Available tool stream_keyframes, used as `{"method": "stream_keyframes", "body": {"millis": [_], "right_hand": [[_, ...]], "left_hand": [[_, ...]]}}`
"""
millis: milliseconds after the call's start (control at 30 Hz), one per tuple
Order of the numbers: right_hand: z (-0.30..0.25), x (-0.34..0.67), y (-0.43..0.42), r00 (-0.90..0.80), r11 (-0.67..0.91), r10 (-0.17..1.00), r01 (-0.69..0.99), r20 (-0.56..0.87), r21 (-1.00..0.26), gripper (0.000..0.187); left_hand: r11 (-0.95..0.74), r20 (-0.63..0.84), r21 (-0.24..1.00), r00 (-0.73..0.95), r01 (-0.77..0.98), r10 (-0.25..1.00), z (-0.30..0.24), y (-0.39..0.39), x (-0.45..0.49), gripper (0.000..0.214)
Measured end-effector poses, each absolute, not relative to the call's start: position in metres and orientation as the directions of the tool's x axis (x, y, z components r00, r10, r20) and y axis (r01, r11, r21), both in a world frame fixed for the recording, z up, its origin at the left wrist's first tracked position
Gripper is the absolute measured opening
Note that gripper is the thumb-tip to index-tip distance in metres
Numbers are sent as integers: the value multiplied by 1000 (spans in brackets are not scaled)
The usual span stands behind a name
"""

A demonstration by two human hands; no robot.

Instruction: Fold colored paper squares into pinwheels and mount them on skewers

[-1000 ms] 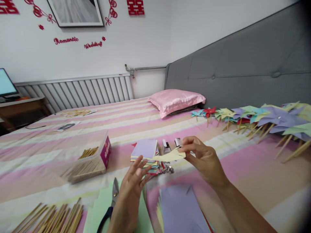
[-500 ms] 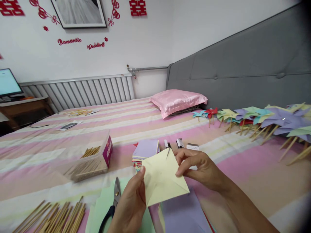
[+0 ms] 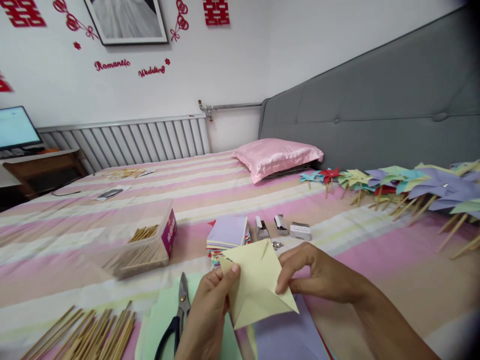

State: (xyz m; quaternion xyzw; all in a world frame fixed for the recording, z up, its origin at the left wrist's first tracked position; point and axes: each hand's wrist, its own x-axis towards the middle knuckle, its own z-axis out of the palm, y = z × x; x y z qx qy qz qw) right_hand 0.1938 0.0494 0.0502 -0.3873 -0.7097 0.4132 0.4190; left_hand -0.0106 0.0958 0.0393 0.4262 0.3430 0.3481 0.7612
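A square sheet of pale yellow paper point(image 3: 258, 290) is held up between both hands, with cuts running in from its corners. My left hand point(image 3: 212, 305) pinches its left edge, thumb on top. At the right edge, my right hand point(image 3: 315, 272) grips the sheet between thumb and fingers. Below it lie lilac paper sheets point(image 3: 288, 332). Scissors point(image 3: 180, 312) with dark handles rest on light green sheets point(image 3: 159, 310), left of my left hand. Just beyond the held sheet is a stack of small coloured squares point(image 3: 227, 232).
Loose wooden sticks point(image 3: 90, 335) lie at front left, near a clear plastic box point(image 3: 146, 257) holding more sticks. Small boxes point(image 3: 300, 231) and metal pins point(image 3: 276, 245) lie beyond my right hand. Finished paper pinwheels point(image 3: 431, 187) line the headboard point(image 3: 367, 90); a pink pillow point(image 3: 277, 155) is behind.
The yellow sheet has moved slightly down and right. My left thumb now lies farther over its upper left part, and my right fingers have slid lower along its right side.
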Motion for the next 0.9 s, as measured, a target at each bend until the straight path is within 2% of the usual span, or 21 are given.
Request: {"method": "stream_keyframes", "body": {"millis": [167, 300, 500, 667, 900], "right_hand": [[49, 195, 50, -376, 305, 904, 235, 203, -923, 10], [47, 193, 50, -347, 300, 913, 211, 215, -930, 13], [47, 188, 52, -264, 320, 932, 283, 247, -904, 12], [41, 186, 56, -210, 253, 959, 345, 189, -904, 11], [38, 184, 57, -163, 155, 981, 325, 106, -933, 16]], "left_hand": [[400, -219, 889, 561, -221, 799, 40, 92, -9, 27], [391, -197, 889, 572, -238, 796, 41, 92, -5, 25], [356, -187, 907, 542, -226, 819, 37, 89, -4, 24], [337, -167, 913, 542, -231, 824, 38, 88, -2, 24], [311, -141, 924, 556, -224, 819, 35, 86, -1, 20]]}}
